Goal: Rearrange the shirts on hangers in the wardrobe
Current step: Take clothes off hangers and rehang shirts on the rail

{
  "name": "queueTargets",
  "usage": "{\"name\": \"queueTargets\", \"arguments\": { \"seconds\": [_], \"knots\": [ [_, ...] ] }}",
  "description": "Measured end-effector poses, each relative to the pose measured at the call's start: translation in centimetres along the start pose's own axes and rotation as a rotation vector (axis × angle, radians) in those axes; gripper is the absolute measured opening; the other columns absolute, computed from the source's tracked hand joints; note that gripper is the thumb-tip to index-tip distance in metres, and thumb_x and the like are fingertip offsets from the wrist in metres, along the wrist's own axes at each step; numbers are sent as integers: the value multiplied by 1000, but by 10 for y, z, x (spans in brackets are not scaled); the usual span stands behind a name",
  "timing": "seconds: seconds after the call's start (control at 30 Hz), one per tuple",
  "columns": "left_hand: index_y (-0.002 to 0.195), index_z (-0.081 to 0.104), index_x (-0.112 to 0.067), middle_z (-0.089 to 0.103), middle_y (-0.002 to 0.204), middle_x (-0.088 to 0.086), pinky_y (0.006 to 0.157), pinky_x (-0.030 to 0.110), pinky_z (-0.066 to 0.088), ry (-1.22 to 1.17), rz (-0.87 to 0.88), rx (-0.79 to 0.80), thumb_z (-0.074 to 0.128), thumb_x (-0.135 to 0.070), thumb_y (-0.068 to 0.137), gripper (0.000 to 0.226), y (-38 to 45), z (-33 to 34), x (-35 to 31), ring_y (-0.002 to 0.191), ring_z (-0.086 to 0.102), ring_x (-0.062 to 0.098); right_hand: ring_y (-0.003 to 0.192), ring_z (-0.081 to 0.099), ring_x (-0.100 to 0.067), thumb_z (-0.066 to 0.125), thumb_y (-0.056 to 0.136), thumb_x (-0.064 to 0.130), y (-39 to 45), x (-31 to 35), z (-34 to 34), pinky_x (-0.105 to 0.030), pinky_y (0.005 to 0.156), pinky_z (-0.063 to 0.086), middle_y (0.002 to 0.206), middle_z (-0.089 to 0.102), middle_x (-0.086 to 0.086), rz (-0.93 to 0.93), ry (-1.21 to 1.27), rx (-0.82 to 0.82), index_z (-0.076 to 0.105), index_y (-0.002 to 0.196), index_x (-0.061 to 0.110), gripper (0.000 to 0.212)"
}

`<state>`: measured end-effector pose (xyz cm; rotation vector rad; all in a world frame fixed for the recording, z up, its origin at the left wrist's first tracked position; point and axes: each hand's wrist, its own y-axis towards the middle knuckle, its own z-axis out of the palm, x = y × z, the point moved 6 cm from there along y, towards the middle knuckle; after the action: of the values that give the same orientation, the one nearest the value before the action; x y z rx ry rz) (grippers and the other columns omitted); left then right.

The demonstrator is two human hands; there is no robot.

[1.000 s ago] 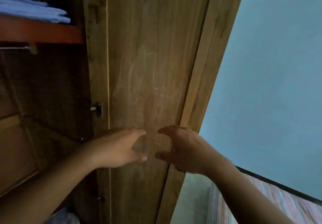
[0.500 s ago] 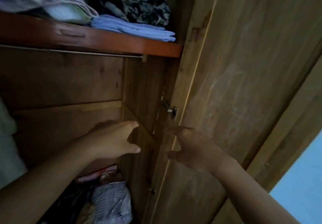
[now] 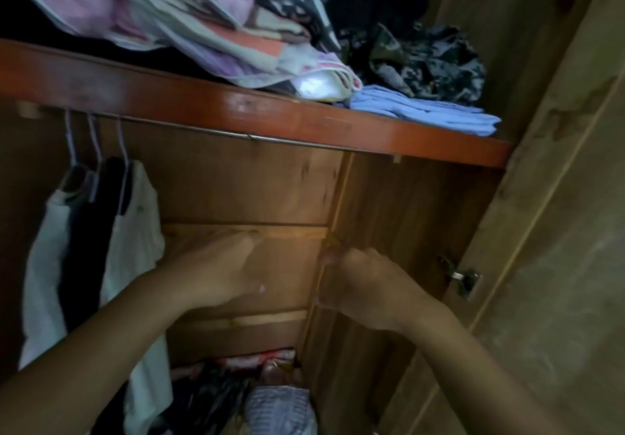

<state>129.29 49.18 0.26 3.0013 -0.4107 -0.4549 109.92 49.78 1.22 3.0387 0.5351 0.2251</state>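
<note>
Three hung shirts (image 3: 101,231) hang left of both empty hands (image 3: 220,272).

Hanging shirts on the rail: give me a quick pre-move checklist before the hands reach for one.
1. Wardrobe door open: ok.
2. Shirts on hangers in view, bunched at the rail's left end: ok.
3. Left hand free, fingers relaxed: ok.
4. Right hand free: ok, fingers loosely curled, holding nothing.
5. Rail bare to the right of the shirts: ok.
6. Hanger hooks fully seated on the rail: cannot tell, too dim.
</note>
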Motion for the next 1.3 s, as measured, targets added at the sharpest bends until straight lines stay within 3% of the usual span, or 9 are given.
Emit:
{"name": "queueTargets", "arguments": {
  "seconds": [0.1, 0.27, 0.4, 0.53, 0.67, 0.8, 1.0, 1.13, 1.3],
  "knots": [
    [130, 52, -36, 60, 124, -12, 65, 19, 38, 45, -27, -17, 73, -55, 77, 61, -1, -10, 25, 105, 56, 7, 121, 55, -16, 68, 85, 54, 23, 21, 0, -33, 94, 48, 134, 56, 7, -47, 4, -5, 48, 137, 32, 60],
    [128, 53, -34, 61, 120, -9, 82, 27, 51, 23, -153, -13, 79, -50, 72, 63, 0, -20, 71, 104, 59, 11, 124, 53, -18, 68, 85, 52, 57, 53, 8, -36, 97, 48, 138, 54, 5, -159, 23, 15, 46, 141, 29, 64],
    [139, 46, -33, 59, 123, -10, 75, 23, 49, 56, -254, -51, 75, -57, 75, 75, -6, -18, 101, 100, 57, 8, 107, 60, -17, 62, 81, 61, 87, 73, 22, -36, 82, 52, 121, 62, 6, -246, 5, 29, 52, 128, 31, 57],
    [128, 53, -25, 60, 102, -12, 70, 28, 49, 79, -381, -98, 65, -58, 84, 56, -15, -14, 130, 85, 57, 7, 98, 61, -13, 60, 87, 54, 121, 107, 40, -23, 63, 39, 108, 66, 6, -351, 142, 66, 60, 123, 30, 43],
    [123, 57, -27, 65, 101, -7, 64, 26, 43, 62, -515, -216, 63, -47, 90, 40, -27, -17, 158, 86, 60, 11, 98, 63, -13, 64, 91, 44, 159, 149, 61, -27, 74, 49, 99, 67, 9, -399, 383, 157, 66, 112, 28, 26],
    [113, 59, -28, 66, 108, -5, 74, 30, 50, 93, -615, -270, 62, -44, 90, 28, -41, -16, 176, 96, 63, 16, 118, 58, -23, 64, 91, 49, 186, 188, 89, -38, 97, 50, 133, 59, -6, -375, 391, 216, 51, 138, 13, 61],
    [111, 63, -31, 66, 112, -9, 70, 25, 47, 94, -667, -311, 65, -46, 87, 29, -63, -17, 191, 99, 64, 15, 85, 66, -28, 53, 96, 52, 218, 229, 118, -29, 60, 46, 85, 62, -11, -267, 518, 185, 52, 76, 14, 43],
    [112, 64, -30, 65, 112, -9, 78, 30, 52, 84, -667, -321, 65, -49, 86, 32, -70, -20, 194, 101, 63, 15, 86, 68, -27, 55, 94, 46, 224, 247, 118, -33, 67, 54, 91, 67, -7, -229, 563, 90, 56, 81, 15, 34],
    [112, 64, -31, 66, 111, -8, 74, 28, 51, 82, -651, -349, 65, -49, 86, 32, -69, -22, 194, 98, 65, 15, 96, 66, -32, 58, 87, 35, 228, 259, 113, -36, 75, 55, 110, 64, -13, -176, 516, 2, 59, 114, 7, 39]
  ]
}}
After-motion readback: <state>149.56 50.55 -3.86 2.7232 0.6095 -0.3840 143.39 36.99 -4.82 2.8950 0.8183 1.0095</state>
